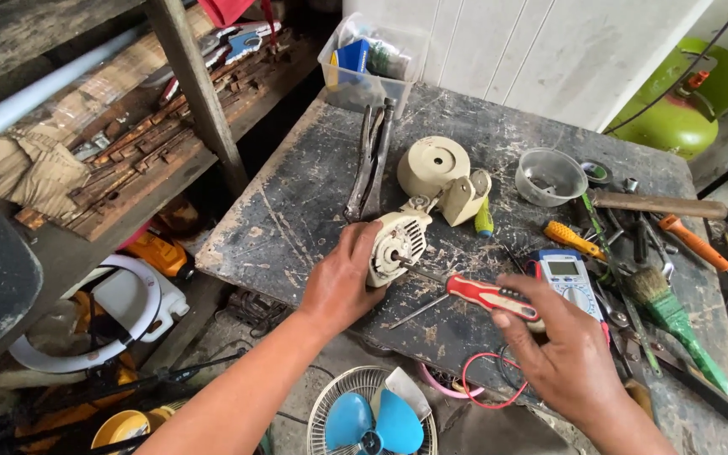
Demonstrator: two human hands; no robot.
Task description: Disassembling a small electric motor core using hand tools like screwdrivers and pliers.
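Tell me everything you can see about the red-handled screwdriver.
The screwdriver has a red handle with light bands and a thin metal shaft. It lies nearly level above the worn dark workbench. The right hand grips the handle, and the tip meets the cream fan motor housing, which the left hand steadies.

Scratched dark bench in daylight, white panelled wall behind its far edge, rough wooden shelving to the left, cluttered floor below
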